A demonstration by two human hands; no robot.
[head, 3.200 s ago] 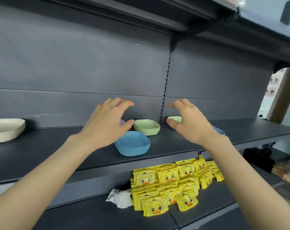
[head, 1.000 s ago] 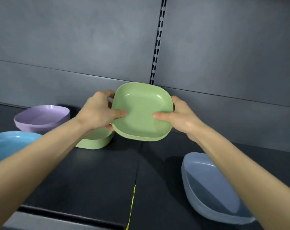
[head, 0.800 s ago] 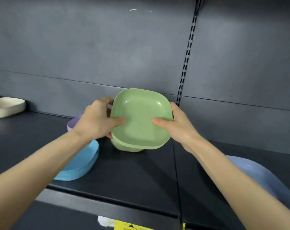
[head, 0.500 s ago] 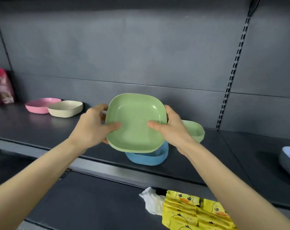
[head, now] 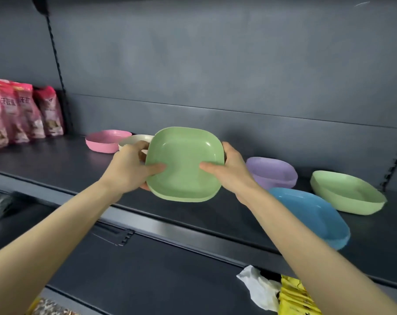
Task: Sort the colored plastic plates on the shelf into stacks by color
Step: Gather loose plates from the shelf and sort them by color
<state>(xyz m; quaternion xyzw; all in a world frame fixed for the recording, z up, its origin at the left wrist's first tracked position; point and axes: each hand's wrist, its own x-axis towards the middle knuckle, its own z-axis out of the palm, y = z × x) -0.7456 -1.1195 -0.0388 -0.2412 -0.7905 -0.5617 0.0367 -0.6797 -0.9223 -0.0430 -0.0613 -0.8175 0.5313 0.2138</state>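
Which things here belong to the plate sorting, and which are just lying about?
Job: green plate held by left hand and right hand, light green plate, blue plate, purple plate, pink plate, cream plate.
Lying about: red snack bags, white paper, yellow packets.

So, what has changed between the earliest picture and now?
Both hands were empty; now the left hand and right hand grip a green plate, lifted off the shelf and carried left, toward the cream plate and pink plate. The purple plate, blue plate and second green plate stayed on the shelf.
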